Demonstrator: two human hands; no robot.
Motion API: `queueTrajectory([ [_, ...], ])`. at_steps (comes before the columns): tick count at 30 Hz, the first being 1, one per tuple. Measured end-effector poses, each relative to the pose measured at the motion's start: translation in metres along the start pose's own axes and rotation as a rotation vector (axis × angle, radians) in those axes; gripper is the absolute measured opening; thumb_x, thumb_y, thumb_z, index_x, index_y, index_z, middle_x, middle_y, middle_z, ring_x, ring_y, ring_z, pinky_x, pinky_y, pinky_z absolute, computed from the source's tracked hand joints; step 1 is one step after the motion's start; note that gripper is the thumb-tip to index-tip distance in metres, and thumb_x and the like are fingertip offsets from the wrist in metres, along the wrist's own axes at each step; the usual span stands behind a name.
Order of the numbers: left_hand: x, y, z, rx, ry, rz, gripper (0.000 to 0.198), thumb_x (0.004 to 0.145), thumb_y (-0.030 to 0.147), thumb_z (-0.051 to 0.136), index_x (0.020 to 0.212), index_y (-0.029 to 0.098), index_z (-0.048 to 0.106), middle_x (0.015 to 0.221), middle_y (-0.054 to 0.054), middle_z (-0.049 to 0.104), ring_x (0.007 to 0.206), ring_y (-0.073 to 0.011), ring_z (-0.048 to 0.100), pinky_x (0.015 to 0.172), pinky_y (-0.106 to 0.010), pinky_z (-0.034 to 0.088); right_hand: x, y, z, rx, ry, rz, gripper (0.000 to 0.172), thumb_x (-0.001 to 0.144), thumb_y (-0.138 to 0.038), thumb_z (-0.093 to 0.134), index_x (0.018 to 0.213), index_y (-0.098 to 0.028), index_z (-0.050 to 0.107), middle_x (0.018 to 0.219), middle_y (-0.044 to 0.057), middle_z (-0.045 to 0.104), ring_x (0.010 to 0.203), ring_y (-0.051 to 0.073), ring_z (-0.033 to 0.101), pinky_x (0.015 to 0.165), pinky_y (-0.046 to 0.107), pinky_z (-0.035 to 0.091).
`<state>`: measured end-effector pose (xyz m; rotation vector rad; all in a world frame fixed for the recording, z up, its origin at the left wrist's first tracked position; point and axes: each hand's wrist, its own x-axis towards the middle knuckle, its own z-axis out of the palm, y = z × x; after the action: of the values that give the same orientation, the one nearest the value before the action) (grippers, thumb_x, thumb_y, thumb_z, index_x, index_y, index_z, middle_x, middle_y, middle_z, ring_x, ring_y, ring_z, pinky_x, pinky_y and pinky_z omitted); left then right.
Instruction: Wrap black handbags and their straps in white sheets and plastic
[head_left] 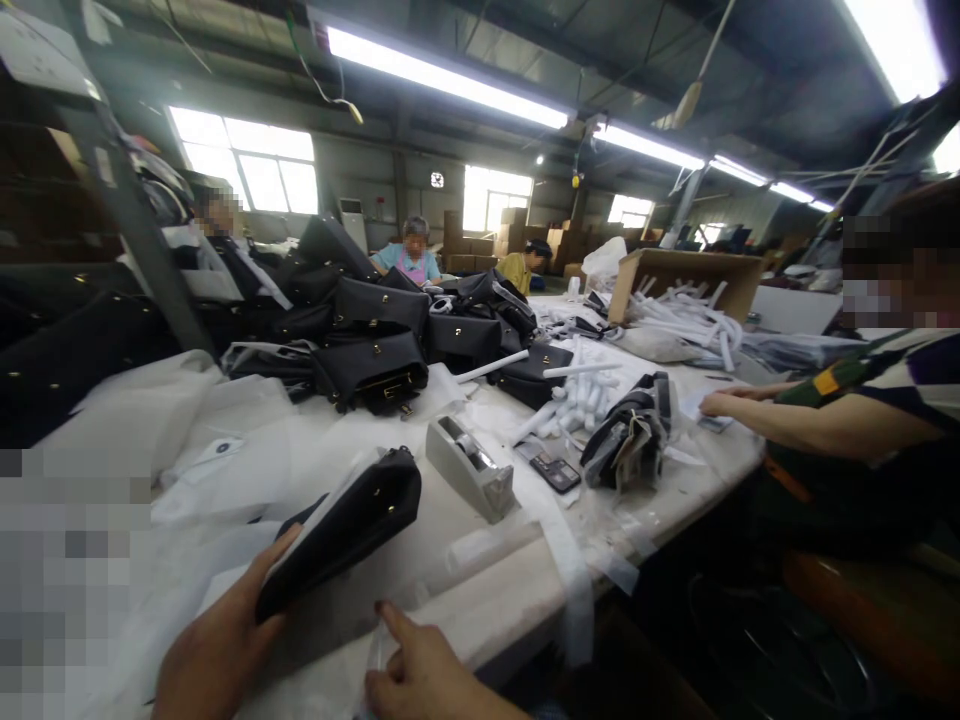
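My left hand (225,630) is closed around one end of a small black bag (352,525) with gold-coloured studs, holding it tilted above the table. A white sheet lies along the bag's upper side. To the right and lower down, my right hand (427,665) has its index finger stretched forward and its thumb below. A clear plastic strip (377,645) shows between that finger and thumb, and they appear to grip it; its lower end is hard to make out. Just beyond the bag stands a grey tape dispenser (469,470).
Black bags (375,365) are heaped at the back left, beside white wrapping sheets (180,420). White rolls (581,400), a black phone-like object (555,472) and a bundled dark bag (634,435) lie right. A co-worker (847,420) works at the table's right edge; others sit behind.
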<state>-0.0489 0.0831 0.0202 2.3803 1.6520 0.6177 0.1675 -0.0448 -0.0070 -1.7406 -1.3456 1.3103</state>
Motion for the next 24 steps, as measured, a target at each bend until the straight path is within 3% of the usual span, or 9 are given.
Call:
queueTrajectory([
  [2, 0.003, 0.001, -0.013, -0.007, -0.029, -0.019, 0.059, 0.086, 0.033, 0.049, 0.146, 0.033, 0.044, 0.114, -0.001, 0.077, 0.085, -0.0263, 0.077, 0.061, -0.026, 0.054, -0.001, -0.015, 0.001, -0.065, -0.094, -0.063, 0.08, 0.084, -0.04, 0.065, 0.155, -0.02, 0.035, 0.089, 0.009, 0.079, 0.082, 0.028, 0.076, 0.063, 0.03, 0.055],
  [4, 0.005, 0.001, -0.022, -0.013, 0.004, -0.054, 0.053, 0.091, 0.039, 0.047, 0.143, 0.032, 0.047, 0.11, -0.001, 0.078, 0.085, -0.0279, 0.077, 0.062, -0.027, 0.053, -0.009, -0.022, -0.008, -0.23, -0.056, -0.157, 0.083, 0.082, -0.052, 0.07, 0.154, -0.025, 0.038, 0.091, 0.009, 0.079, 0.087, 0.033, 0.076, 0.073, 0.037, 0.057],
  [7, 0.004, -0.001, -0.027, -0.014, 0.025, -0.093, 0.05, 0.092, 0.043, 0.047, 0.141, 0.032, 0.048, 0.105, -0.001, 0.078, 0.083, -0.0282, 0.077, 0.061, -0.027, 0.051, -0.025, -0.012, -0.034, -0.535, 0.197, -0.258, 0.056, 0.088, -0.049, 0.065, 0.138, -0.026, 0.06, 0.089, 0.013, 0.078, 0.087, 0.036, 0.075, 0.079, 0.044, 0.058],
  [9, 0.001, 0.0, -0.026, -0.029, 0.019, -0.098, 0.051, 0.092, 0.041, 0.048, 0.142, 0.033, 0.046, 0.106, 0.0, 0.078, 0.084, -0.0276, 0.077, 0.061, -0.026, 0.05, -0.03, 0.006, -0.05, -0.618, 0.371, -0.308, 0.04, 0.095, -0.039, 0.055, 0.132, -0.025, 0.064, 0.107, 0.015, 0.076, 0.097, 0.035, 0.072, 0.086, 0.046, 0.057],
  [12, -0.003, 0.004, -0.025, -0.069, 0.02, -0.103, 0.052, 0.092, 0.037, 0.047, 0.143, 0.036, 0.045, 0.112, 0.001, 0.076, 0.088, -0.0263, 0.076, 0.062, -0.025, 0.049, -0.017, 0.029, -0.056, -0.662, 0.486, -0.273, 0.059, 0.09, -0.04, 0.065, 0.142, -0.016, 0.055, 0.145, 0.022, 0.053, 0.134, 0.042, 0.05, 0.108, 0.056, 0.044],
  [15, -0.003, 0.007, -0.025, -0.1, 0.034, -0.111, 0.051, 0.092, 0.035, 0.047, 0.142, 0.038, 0.045, 0.117, 0.003, 0.074, 0.093, -0.0251, 0.076, 0.065, -0.024, 0.049, 0.016, 0.027, -0.047, -0.682, 0.369, -0.27, 0.073, 0.085, -0.048, 0.072, 0.145, -0.011, 0.051, 0.156, 0.025, 0.036, 0.145, 0.046, 0.03, 0.116, 0.063, 0.031],
  [20, -0.003, -0.004, -0.028, -0.142, 0.083, -0.114, 0.05, 0.088, 0.037, 0.05, 0.138, 0.035, 0.049, 0.11, 0.002, 0.076, 0.097, -0.0256, 0.074, 0.07, -0.024, 0.051, 0.075, -0.02, -0.05, -0.709, -0.026, -0.786, 0.044, 0.096, -0.043, 0.059, 0.137, -0.026, 0.059, 0.145, 0.011, 0.056, 0.14, 0.03, 0.044, 0.119, 0.051, 0.028],
  [22, -0.002, -0.011, -0.029, -0.142, 0.106, -0.136, 0.049, 0.088, 0.04, 0.049, 0.137, 0.034, 0.05, 0.102, 0.003, 0.077, 0.092, -0.0259, 0.075, 0.068, -0.024, 0.051, 0.082, -0.029, -0.057, -0.673, -0.024, -0.875, 0.037, 0.098, -0.031, 0.055, 0.133, -0.023, 0.062, 0.143, 0.011, 0.057, 0.14, 0.028, 0.044, 0.119, 0.05, 0.03],
  [24, -0.001, -0.018, -0.029, -0.139, 0.096, -0.149, 0.051, 0.086, 0.044, 0.051, 0.135, 0.032, 0.051, 0.095, 0.003, 0.078, 0.082, -0.0256, 0.076, 0.063, -0.024, 0.051, 0.076, -0.025, -0.059, -0.564, 0.118, -0.823, 0.037, 0.099, -0.02, 0.048, 0.133, -0.02, 0.061, 0.143, 0.012, 0.057, 0.139, 0.026, 0.046, 0.117, 0.047, 0.035],
])
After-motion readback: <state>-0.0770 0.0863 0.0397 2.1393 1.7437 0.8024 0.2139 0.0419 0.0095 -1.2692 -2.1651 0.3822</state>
